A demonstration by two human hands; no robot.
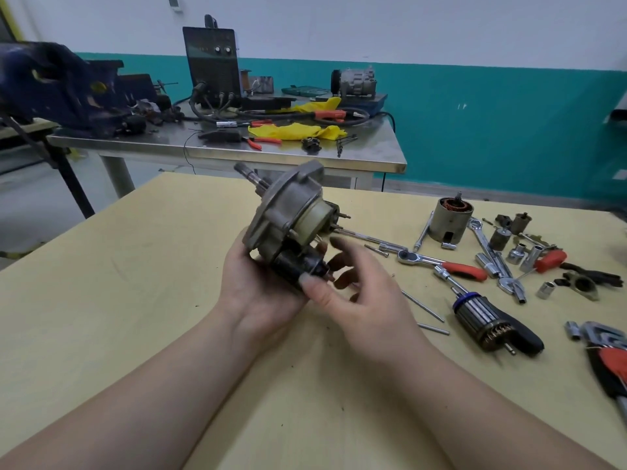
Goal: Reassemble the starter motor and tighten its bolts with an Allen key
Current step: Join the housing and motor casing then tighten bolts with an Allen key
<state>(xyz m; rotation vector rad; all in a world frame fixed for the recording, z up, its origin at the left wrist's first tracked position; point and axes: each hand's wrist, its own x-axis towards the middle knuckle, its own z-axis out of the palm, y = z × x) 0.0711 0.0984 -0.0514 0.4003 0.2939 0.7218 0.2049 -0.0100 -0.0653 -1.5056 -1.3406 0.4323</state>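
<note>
My left hand cups the starter motor from below, fingers curled round its dark lower cylinder, holding it up off the yellow bench, shaft end tilted up-left, studs pointing right. My right hand sits just beside it, fingers loose and half spread, thumb tip touching the dark cylinder's end, gripping nothing. The hands hide the motor's underside.

To the right on the bench: two thin long bolts just past my right hand, the armature w/ a black-handled tool beside it, a red-handled ratchet, then the field housing standing upright, copper windings showing. Sockets and small parts scattered further right; can't tell which is which. Red-handled tools at the right edge are cut off.

Behind, a steel bench carries a yellow rag, a dark welder box and a blurred blue vise.
</note>
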